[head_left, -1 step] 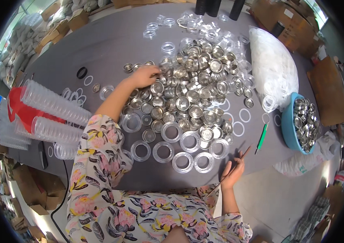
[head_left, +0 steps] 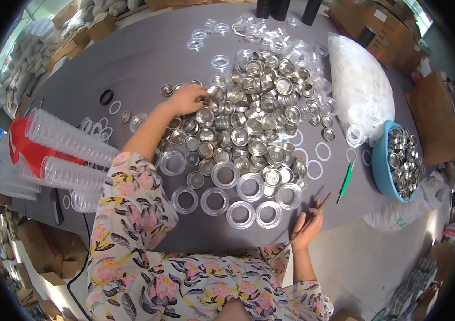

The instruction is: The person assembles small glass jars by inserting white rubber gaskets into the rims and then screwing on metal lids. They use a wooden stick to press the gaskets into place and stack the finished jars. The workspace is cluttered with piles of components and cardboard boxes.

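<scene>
My left hand (head_left: 187,99) reaches to the left edge of a big heap of round silver metal caps (head_left: 254,125). Its fingers are bent down among the caps, and the fingertips are partly hidden, so what they pinch does not show. Near the front edge of the table, my right hand (head_left: 308,229) is closed around a thin brown stick (head_left: 324,201), which slants up past the fingers. Between the heap and me lie several clear plastic rings (head_left: 240,214), flat on the grey table (head_left: 131,59).
A blue basin (head_left: 381,170) of metal caps stands at right, beside a green-handled tool (head_left: 347,181) and a bulging clear bag (head_left: 361,80) of white rings. Stacked clear cups (head_left: 72,136) lie at left by a red piece (head_left: 24,140). Black cylinders (head_left: 281,9) stand at the back.
My left hand has drawn very slightly left at the edge of the heap. My right hand keeps its place with the stick.
</scene>
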{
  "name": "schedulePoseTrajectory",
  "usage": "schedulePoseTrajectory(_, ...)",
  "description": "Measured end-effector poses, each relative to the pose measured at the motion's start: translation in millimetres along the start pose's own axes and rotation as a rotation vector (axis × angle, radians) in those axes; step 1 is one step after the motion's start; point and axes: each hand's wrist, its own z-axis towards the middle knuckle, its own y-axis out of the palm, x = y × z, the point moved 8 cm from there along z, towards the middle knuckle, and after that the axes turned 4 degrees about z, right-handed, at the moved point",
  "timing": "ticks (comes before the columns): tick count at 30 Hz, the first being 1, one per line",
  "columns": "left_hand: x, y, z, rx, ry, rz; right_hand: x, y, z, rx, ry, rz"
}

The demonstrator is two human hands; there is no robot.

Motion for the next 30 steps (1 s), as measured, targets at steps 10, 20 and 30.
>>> schedulePoseTrajectory(10, 129.4, -26.9, -2.9, 0.318, 0.353, -0.091, 1.9, 2.2, 1.1, -0.006, -0.008, -0.076)
schedulePoseTrajectory(20, 252.9, 68.1, 75.6, -0.338, 0.506, 0.488, 5.7, -4.7, 0.8, 0.034, 0.012, 0.002)
schedulePoseTrajectory(30, 237.5, 101.3, 98.1, -0.291, 0.301, 0.659, -0.4, -9.2, 0.9, 0.025, -0.023, 0.077)
